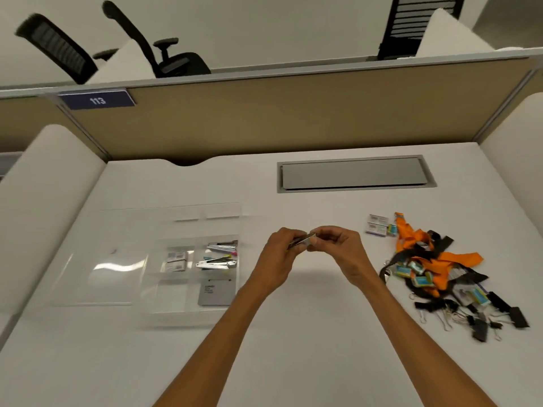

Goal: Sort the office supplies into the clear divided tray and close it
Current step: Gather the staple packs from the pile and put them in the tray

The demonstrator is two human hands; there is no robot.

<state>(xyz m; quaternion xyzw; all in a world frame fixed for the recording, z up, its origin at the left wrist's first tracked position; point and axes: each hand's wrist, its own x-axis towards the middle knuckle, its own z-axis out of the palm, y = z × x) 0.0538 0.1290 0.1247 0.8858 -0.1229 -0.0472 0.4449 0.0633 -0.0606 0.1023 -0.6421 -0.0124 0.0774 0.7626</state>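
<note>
Both hands are raised over the middle of the desk (293, 362), just right of the tray (188, 320). The left hand (277, 255) and right hand (338, 248) meet fingertip to fingertip, each pinching one end of a small metal piece (305, 240). Fingers are curled on both. The piece is blurred, so I cannot tell its type.

The tray sits left of centre with its clear lid (97, 259) lying flat to its left.
- Far-left compartment: two boxes (175, 261), side by side.
- Far-right compartment: metal tools (219, 255), silver with some coloured bits among them.
- Near-right compartment: grey card (216, 292), lying flat.

The pile (435, 268) lies on the right side of the desk, well apart from the tray. It holds orange and black straps tangled together, with teal boxes (417, 274) mixed in. Binder clips (482, 327) spread along its near edge. Loose boxes (377, 226) sit just beyond its far-left edge.

A grey hatch (355, 173) is set into the far desk. A tan partition (293, 113) stands behind it, with a blue "113" sign (97, 100) at its left.
</note>
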